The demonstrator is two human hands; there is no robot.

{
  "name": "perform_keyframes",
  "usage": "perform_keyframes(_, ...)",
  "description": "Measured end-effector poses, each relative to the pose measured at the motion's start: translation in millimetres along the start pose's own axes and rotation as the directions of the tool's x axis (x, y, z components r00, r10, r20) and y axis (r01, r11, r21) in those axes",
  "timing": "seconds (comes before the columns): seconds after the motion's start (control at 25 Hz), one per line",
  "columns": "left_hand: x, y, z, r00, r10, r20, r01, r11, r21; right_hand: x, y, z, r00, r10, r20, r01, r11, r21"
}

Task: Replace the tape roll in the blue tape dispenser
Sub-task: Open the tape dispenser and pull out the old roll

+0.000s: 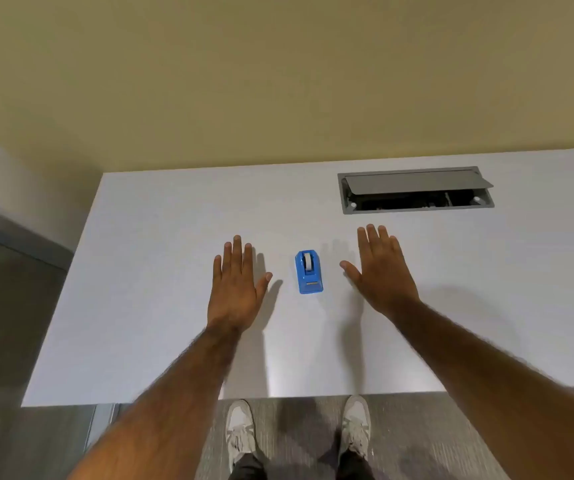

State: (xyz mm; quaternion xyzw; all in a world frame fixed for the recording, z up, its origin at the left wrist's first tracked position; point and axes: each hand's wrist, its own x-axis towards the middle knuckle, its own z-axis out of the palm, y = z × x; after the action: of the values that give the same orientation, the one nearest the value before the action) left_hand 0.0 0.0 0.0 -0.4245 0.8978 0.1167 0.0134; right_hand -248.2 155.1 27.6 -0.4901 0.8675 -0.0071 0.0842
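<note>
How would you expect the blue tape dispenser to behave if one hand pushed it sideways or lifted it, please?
The blue tape dispenser looks like rigid plastic, so it should stay stiff. Its flat base on the smooth white table suggests sliding rather than rolling. It is small beside either hand, so probably light.

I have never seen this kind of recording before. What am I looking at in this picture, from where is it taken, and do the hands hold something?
There is no machine here. A person wears a wide-angle camera on the head, and it looks forward and down, so you see their own two arms and, at the bottom, their shoes. The left hand and the right hand are spread flat and open over a white table. Neither holds anything. Between them, apart from both, stands a small blue tape dispenser with a tape roll in it. Further back, the grey cable hatch set into the table has its lid partly raised.
</note>
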Motion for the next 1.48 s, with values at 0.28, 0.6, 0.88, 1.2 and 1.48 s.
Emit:
perform_keyframes(0.28,-5.8,-8.5,46.5,0.995,0.008,0.099,-0.008,1.000,0.002,0.3,1.4,53.1,0.997,-0.078,0.005,0.078,0.997,0.004)
perform_keyframes(0.6,-19.3,-11.6,88.3,0.989,0.033,0.142,-0.028,0.999,-0.035,3.7,2.2,82.4,0.995,-0.081,0.058,0.080,0.997,0.021)
perform_keyframes(0.88,-1.1,6.1,99.3,0.988,0.127,0.091,-0.114,0.984,-0.134,6.4,4.0,95.3,0.989,-0.116,0.095,0.107,0.990,0.095)
perform_keyframes(1.2,28.9,25.5,106.3,0.975,0.216,0.052,-0.195,0.944,-0.266,48.4,-13.7,72.3,0.987,-0.159,0.011,0.131,0.850,0.511)
perform_keyframes(1.48,29.0,26.6,108.5,0.977,0.214,0.011,-0.200,0.931,-0.304,63.3,-39.3,63.3,0.954,-0.298,-0.027,0.279,0.852,0.442)
